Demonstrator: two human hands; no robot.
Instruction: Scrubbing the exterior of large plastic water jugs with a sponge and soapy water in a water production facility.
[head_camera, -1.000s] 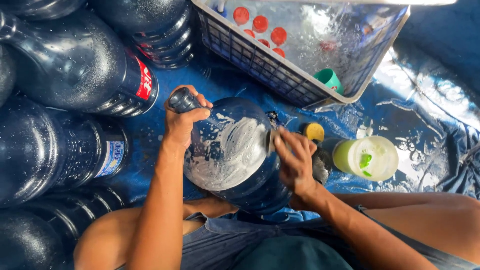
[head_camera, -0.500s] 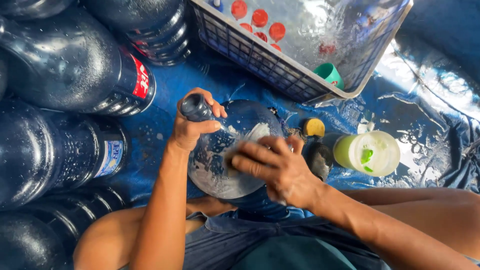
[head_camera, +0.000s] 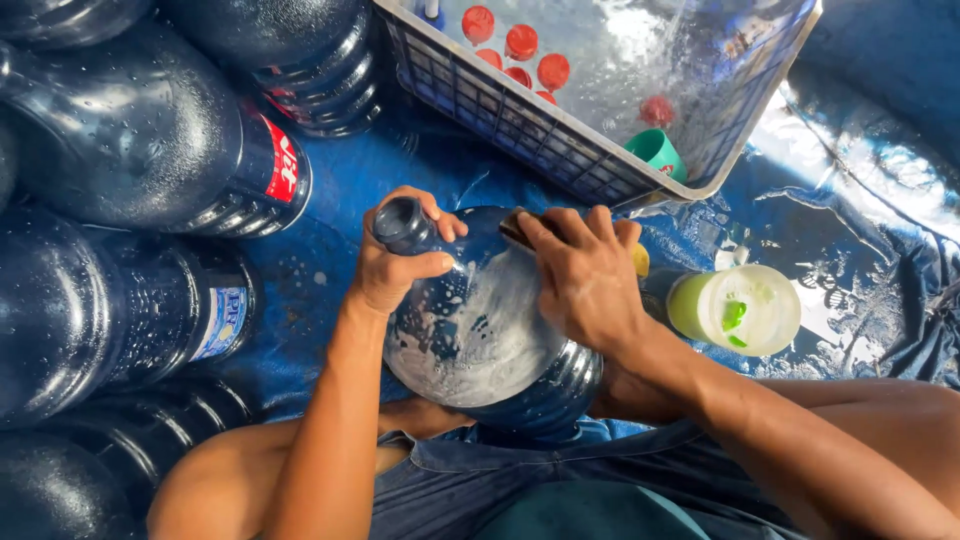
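The large dark-blue translucent plastic water jug (head_camera: 480, 340) lies tilted across the person's lap, neck pointing up and away from the body. The left hand (head_camera: 390, 265) closes its grip around the jug's neck, steadying it. The right hand (head_camera: 585, 280) presses down on the jug's shoulder with its grip closed over a dark scrubbing pad (head_camera: 520, 228), only an edge of which shows past the fingers. White soapy lather covers much of the jug's upper side, so the scrubbing looks well under way; the lower flank toward the lap is dark and bare of foam, and nothing appears rinsed yet.

Just right of the jug stands a round open plastic tub of yellow-green soap (head_camera: 735, 308). Beyond the jug sits a grey slatted plastic crate (head_camera: 500, 120), lined with clear wet plastic and holding red bottle caps (head_camera: 520, 45) and a teal cap (head_camera: 655, 150). Left of the jug, several more dark-blue jugs (head_camera: 120, 200) lie stacked on their sides, wet with droplets. Everything rests on a wrinkled blue tarpaulin (head_camera: 320, 275) on the ground, wet and glaring with bright daylight to the far right of the jug.
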